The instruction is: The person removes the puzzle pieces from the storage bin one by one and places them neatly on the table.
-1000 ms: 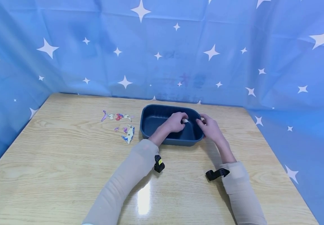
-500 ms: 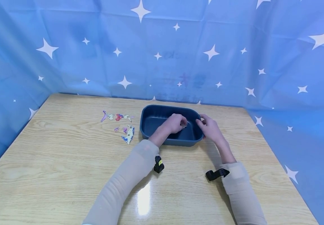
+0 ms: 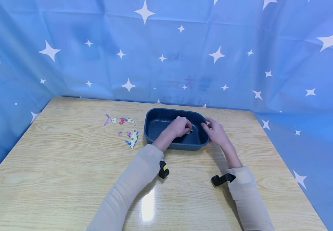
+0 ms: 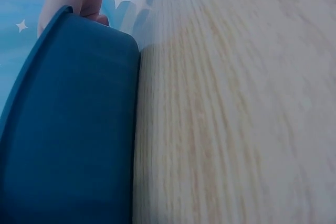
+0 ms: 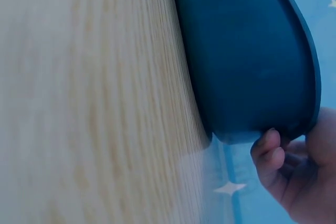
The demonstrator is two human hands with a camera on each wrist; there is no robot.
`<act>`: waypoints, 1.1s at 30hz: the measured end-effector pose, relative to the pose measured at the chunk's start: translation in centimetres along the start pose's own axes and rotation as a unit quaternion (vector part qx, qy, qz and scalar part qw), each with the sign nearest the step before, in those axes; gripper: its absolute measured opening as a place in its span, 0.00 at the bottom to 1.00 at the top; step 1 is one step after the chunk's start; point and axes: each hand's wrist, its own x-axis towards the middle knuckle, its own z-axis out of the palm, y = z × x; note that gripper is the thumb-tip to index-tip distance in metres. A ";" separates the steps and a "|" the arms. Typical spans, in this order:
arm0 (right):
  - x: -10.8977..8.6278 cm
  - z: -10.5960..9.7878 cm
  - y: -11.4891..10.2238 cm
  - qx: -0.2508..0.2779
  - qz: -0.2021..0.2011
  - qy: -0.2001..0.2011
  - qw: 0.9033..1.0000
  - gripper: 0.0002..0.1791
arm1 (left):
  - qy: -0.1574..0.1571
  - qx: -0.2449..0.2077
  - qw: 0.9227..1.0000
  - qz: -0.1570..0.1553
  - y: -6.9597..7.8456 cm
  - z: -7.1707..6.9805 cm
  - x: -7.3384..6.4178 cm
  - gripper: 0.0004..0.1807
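A dark blue rectangular bin [image 3: 187, 147] stands on the wooden table. Inside it, toward the right end, my left hand [image 3: 179, 126] reaches down with curled fingers. Thumb and fingertips pinch a small whitish piece [image 3: 188, 132], mostly covered by the hand; its kind cannot be made out. My right hand [image 3: 217, 132] grips the bin's right rim, thumb on the inner side and fingers outside, as the right wrist view shows with the hand [image 5: 296, 174] at the bin's end. In the left wrist view the bin's side wall [image 4: 79, 114] hides my left hand.
Left of the bin lie several small flat coloured pieces: a purple strip [image 3: 107, 119], a red one [image 3: 122, 120] and a larger white-and-blue one [image 3: 133, 138]. A blue star-patterned curtain [image 3: 160, 64] hangs behind the wooden table [image 3: 68, 179].
My left hand has turned slightly and lowered inside the bin, and the whitish piece has shifted a little toward the front beneath its fingertips. My right hand keeps its hold on the rim.
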 end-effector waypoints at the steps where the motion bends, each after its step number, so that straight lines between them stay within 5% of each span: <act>1: 0.0 0.0 0.0 0.000 -0.001 0.001 1.000 0.22 | 0.003 -0.003 1.000 -0.001 0.0 0.0 0.0 0.12; 16: -0.1 0.0 0.0 0.000 -0.006 0.003 1.000 0.22 | 0.093 -0.128 0.987 -0.029 -0.3 -0.6 -0.8 0.09; 25: -0.1 0.1 0.2 0.002 -0.003 0.004 1.000 0.22 | 0.148 -0.172 0.974 -0.015 -1.1 -1.8 -3.0 0.07; 33: -0.1 0.1 0.1 0.003 0.002 0.005 1.000 0.22 | 0.198 -0.226 0.953 -0.033 -2.2 -3.6 -5.4 0.04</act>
